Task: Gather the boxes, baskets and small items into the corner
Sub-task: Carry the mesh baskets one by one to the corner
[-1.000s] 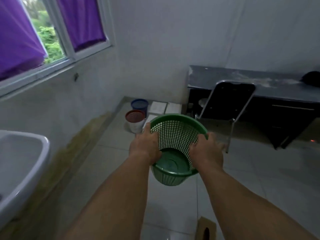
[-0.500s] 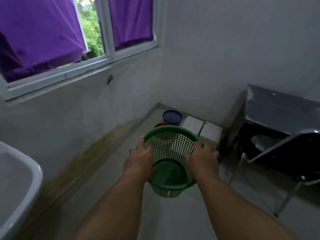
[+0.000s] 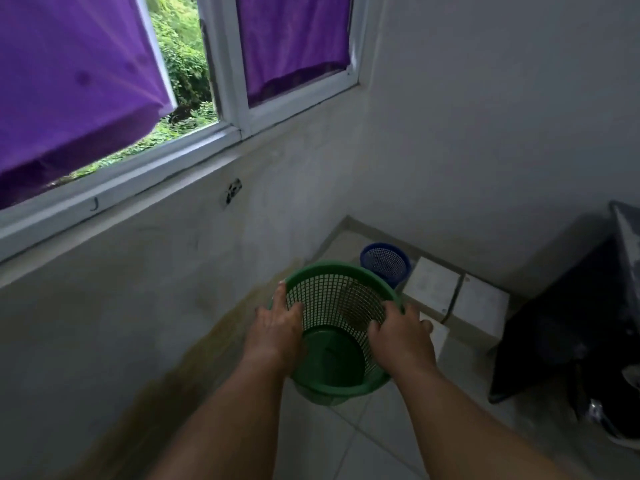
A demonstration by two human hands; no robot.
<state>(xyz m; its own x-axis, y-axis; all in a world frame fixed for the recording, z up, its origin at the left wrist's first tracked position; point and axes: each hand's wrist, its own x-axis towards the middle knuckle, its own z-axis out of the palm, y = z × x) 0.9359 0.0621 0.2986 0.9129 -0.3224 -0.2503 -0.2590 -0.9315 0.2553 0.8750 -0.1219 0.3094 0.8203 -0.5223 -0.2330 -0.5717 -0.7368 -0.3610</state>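
Nearest in view, two bare forearms reach forward over the tiled floor (image 3: 346, 445), and both hands carry one thing between them. The left hand (image 3: 277, 327) clasps the left side of the green basket (image 3: 332, 355) at its rim, thumb lying inside against the mesh. The right hand (image 3: 401, 337) grips the right side, its fingers hooked over the rim into the basket. Taking it on opposite sides seems meant to keep the wide, light basket level and steer it ahead. It appears to hang clear of the floor, tipped so its mouth faces the person. Its solid bottom shows bare, with nothing lying in it. Just beyond the right hand a small white box (image 3: 439, 337) peeks out, mostly hidden by the fingers. Farther right, two larger white boxes (image 3: 433, 287) (image 3: 479, 308) sit side by side against the far wall, closed, so what they hold cannot be told. Left of them, right by the corner, stands a blue basket (image 3: 386, 263), its near edge covered by the green rim. The part of its inside that shows looks empty. The green basket is thus near the gathered pile but not yet set down with it. A dark desk (image 3: 571, 323) closes off the right side, and a purple curtain (image 3: 69, 81) hangs at the window on the left wall.
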